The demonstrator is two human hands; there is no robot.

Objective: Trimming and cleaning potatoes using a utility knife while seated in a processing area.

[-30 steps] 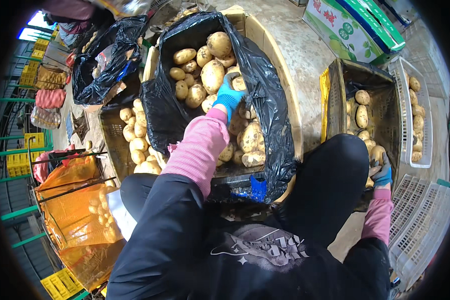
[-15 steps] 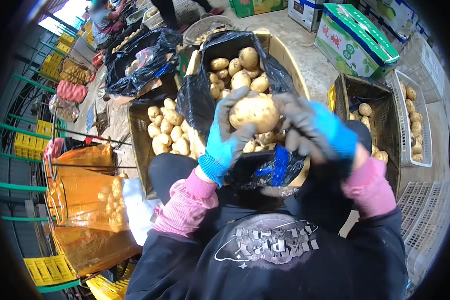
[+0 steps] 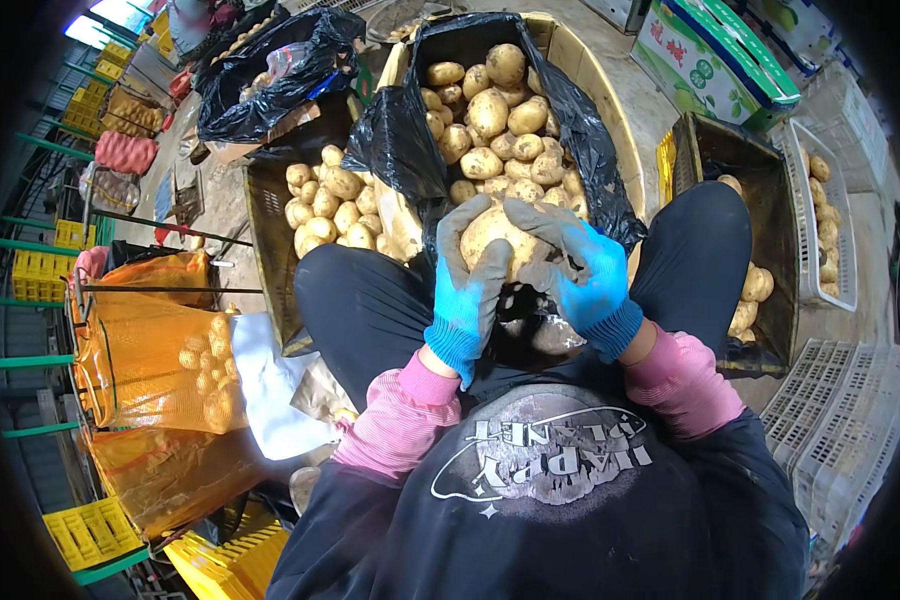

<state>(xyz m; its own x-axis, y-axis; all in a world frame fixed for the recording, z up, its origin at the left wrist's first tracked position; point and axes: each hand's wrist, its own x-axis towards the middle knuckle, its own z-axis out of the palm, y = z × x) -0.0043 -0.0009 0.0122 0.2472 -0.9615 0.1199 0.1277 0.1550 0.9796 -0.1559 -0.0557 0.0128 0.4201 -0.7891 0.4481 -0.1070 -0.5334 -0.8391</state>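
Note:
A large pale potato (image 3: 498, 238) with dirt marks is held between my gloved hands, just in front of my lap. My left hand (image 3: 467, 285) wraps its left side, the thumb lying across the front. Over its right side curl the fingers of my right hand (image 3: 582, 268), which hide part of it. Both gloves are blue with grey palms. Beyond my hands, many loose potatoes (image 3: 510, 120) fill a carton (image 3: 595, 75) lined with a black plastic bag (image 3: 395, 140).
Left of the carton stands a crate of potatoes (image 3: 335, 205). Orange mesh sacks (image 3: 140, 350) hang on a frame at my left. On the right are a dark crate (image 3: 760, 225), a white basket of potatoes (image 3: 823, 225), stacked white crates (image 3: 840, 420) and a green-and-white box (image 3: 705, 65).
Both hands have come closer to my body with the potato. My right hand, blurred beside it before, now grips its right side. More potatoes in the carton are uncovered to view.

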